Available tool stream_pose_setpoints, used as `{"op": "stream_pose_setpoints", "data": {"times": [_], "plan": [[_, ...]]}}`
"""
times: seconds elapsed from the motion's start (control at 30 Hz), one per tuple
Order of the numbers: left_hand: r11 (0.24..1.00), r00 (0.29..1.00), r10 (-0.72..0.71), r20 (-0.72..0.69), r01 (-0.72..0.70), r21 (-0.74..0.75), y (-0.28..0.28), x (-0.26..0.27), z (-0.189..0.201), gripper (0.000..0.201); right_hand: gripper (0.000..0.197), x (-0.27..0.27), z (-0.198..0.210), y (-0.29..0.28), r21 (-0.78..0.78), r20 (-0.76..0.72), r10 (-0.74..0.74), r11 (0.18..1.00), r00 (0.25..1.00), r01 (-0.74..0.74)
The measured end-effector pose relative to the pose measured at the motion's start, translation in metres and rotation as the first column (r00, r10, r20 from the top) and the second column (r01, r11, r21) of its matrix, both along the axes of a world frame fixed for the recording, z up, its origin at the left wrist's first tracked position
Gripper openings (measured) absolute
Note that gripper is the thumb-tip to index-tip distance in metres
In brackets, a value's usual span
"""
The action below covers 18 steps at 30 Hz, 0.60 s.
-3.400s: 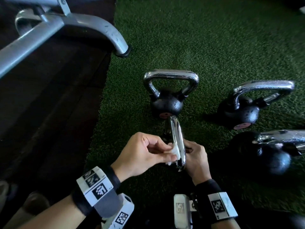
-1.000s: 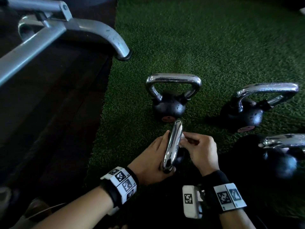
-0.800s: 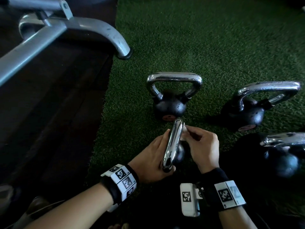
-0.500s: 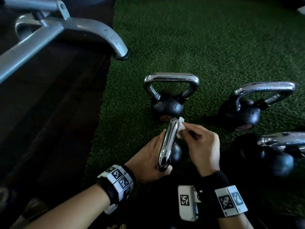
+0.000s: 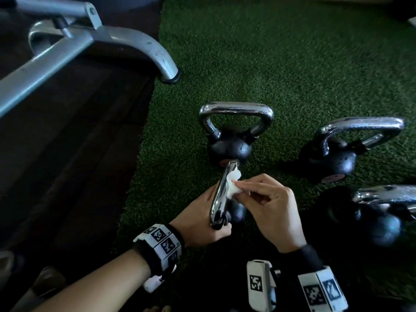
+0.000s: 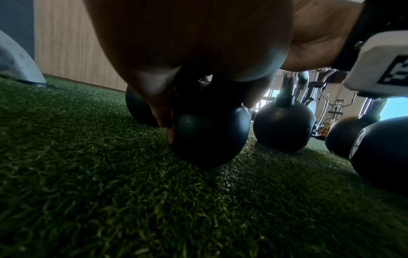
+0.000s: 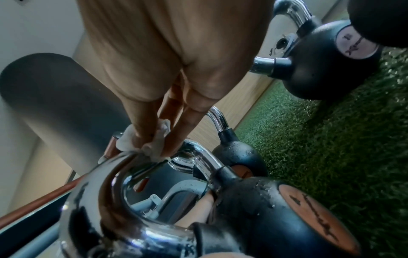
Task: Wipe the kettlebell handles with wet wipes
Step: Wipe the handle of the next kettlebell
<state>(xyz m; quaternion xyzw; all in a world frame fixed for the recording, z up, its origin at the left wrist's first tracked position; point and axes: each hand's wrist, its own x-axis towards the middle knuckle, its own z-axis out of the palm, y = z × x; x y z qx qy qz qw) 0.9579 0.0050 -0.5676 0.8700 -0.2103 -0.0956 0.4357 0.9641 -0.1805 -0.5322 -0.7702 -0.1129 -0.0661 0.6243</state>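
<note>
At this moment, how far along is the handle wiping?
In hand: the right hand pinches a wet wipe against the chrome handle of the nearest kettlebell, which the left hand steadies. Left, apparently: three other kettlebells stand untouched on the turf; whether any were already wiped isn't visible.

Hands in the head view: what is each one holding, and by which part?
Right hand pinches a wet wipe by its near end against the chrome handle. Left hand grips that kettlebell low, beside its ball.

Crumpled white wet wipe [image 5: 232,185] against upright chrome kettlebell handle [image 5: 221,195]
</note>
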Motion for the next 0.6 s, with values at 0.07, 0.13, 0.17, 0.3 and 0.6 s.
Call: {"op": "stream_pose_setpoints", "data": {"times": [0.07,0.13,0.17,0.3,0.6], "plan": [[1.000,1.000,-0.015,0.002,0.015,-0.017,0.000,0.002,-0.001,0.107,0.018,0.001,0.003,0.000,0.047,-0.043,-0.016,0.999,0.999,0.018],[0.999,0.998,-0.044,0.046,0.045,-0.011,-0.001,0.003,-0.001,0.102,0.018,-0.003,0.004,-0.002,0.034,-0.075,0.000,0.999,0.997,0.003],[0.998,0.995,-0.063,0.075,0.063,0.003,-0.001,0.004,-0.002,0.091,0.018,-0.007,0.003,-0.003,0.024,-0.099,0.028,0.999,0.995,-0.026],[0.995,0.993,-0.085,0.084,0.080,0.060,0.002,0.006,-0.011,0.036,0.024,-0.017,0.003,-0.005,0.059,-0.218,0.158,0.987,0.963,-0.149],[0.996,0.968,-0.051,-0.246,0.069,0.063,0.023,0.015,-0.016,0.019,0.028,-0.025,-0.020,0.011,0.075,-0.319,0.230,0.973,0.919,-0.218]]}}
